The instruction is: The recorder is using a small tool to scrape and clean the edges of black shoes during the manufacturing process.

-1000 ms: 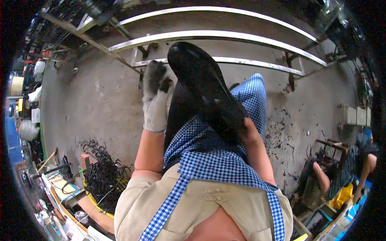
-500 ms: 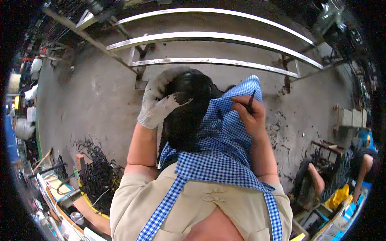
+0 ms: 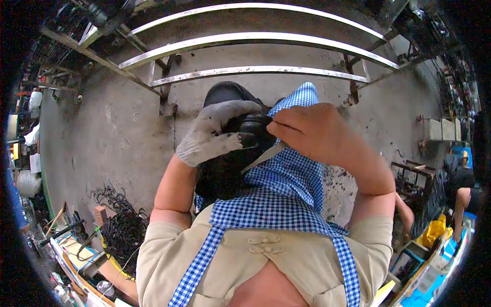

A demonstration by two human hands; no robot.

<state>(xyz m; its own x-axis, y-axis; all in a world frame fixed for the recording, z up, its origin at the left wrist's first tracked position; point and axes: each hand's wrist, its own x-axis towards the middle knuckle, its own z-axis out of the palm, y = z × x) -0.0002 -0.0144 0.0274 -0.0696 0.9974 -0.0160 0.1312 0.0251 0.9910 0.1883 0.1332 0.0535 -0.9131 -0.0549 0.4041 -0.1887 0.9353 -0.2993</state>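
My left hand (image 3: 217, 130), in a greyish-white knitted glove with blackened fingertips, is closed round a black, shiny, ridged piece (image 3: 249, 124) above my lap. What kind of piece it is I cannot make out. My bare right hand (image 3: 307, 130) grips a knife; its pale, pointed blade (image 3: 266, 155) slants down and left below the fingers, and the handle is hidden in the fist. The right fingertips meet the right end of the black piece. Under both hands lie a blue-and-white checked apron (image 3: 276, 204) and a black covering (image 3: 217, 179) over my left thigh.
A metal frame with long pale rails (image 3: 255, 38) stands across in front of me. Black strips lie heaped (image 3: 123, 225) at lower left beside a brick (image 3: 101, 215). At the right, another person's arm (image 3: 404, 215) shows near a dark rack (image 3: 417, 169) and a yellow cloth (image 3: 434, 230).
My right hand has swung left and inward, bringing the knife to the black piece, with the elbow now raised outward. The left hand has shifted slightly, still holding the piece.
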